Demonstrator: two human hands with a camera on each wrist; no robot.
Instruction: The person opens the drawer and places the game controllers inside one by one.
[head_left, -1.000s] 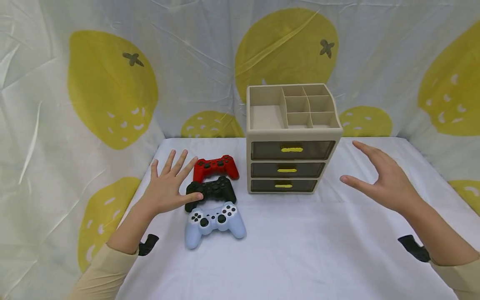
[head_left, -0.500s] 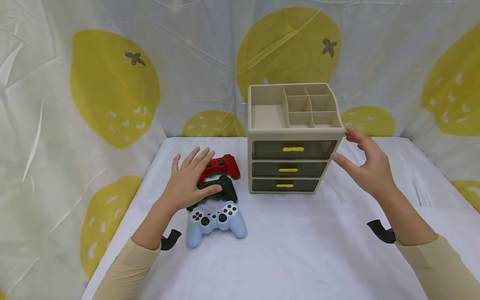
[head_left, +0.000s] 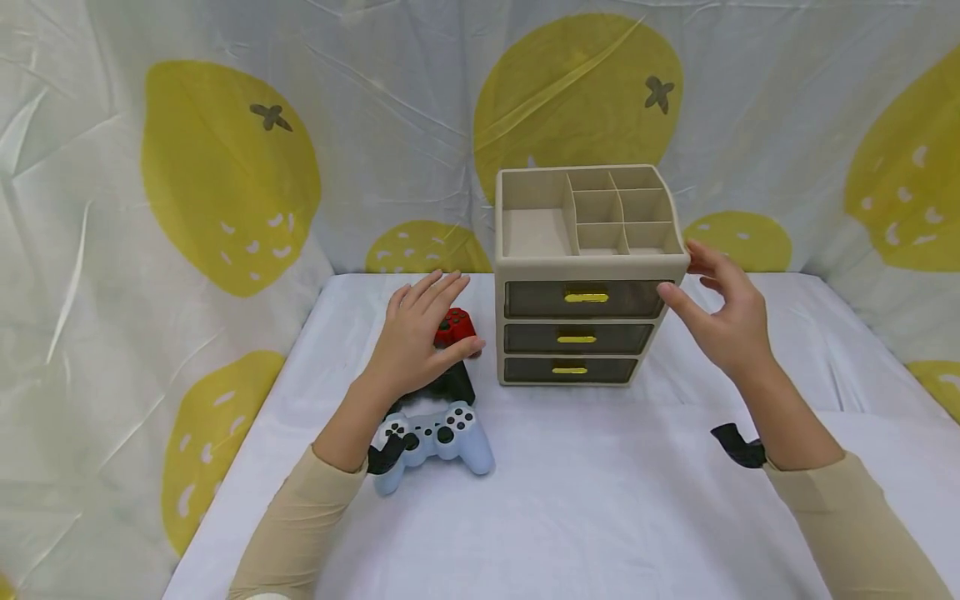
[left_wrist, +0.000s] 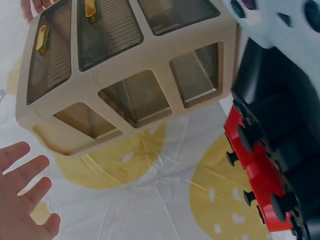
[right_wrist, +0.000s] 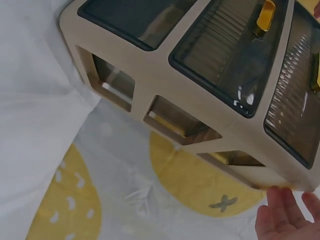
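Beige organizer (head_left: 588,267): right hand (head_left: 729,325) at right edge, thumb, fingers apart; left hand (head_left: 414,346) left of it, thumb spread; three controllers (head_left: 455,383) also left.

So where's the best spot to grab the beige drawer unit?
Probably by its two side walls, coming in from left and right together: the beige drawer unit stands upright, and each side has window-like openings whose rims might give purchase. I'd avoid the yellow handles, since they sit on drawers that could slide out.
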